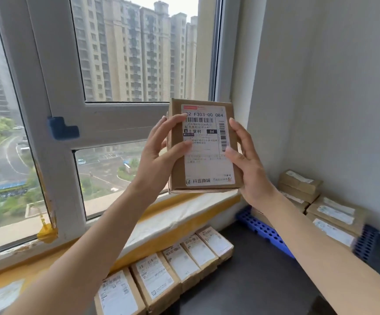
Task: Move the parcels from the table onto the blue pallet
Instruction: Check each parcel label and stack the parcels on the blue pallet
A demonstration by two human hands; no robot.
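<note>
I hold a brown cardboard parcel (203, 146) upright in front of the window, its white shipping label facing me. My left hand (161, 146) grips its left edge, thumb and fingers curled onto the label. My right hand (248, 160) grips its right edge. A row of several labelled parcels (168, 267) lies flat on the dark table (257, 280) below, along the windowsill. The blue pallet (264, 230) sits at the right by the wall, with several parcels (330, 214) stacked on it.
The window frame (55, 105) and a sill (184, 214) edged with yellow tape run behind the table. A grey wall (332, 87) closes the right side. A blue foam corner guard (61, 128) sticks to the frame.
</note>
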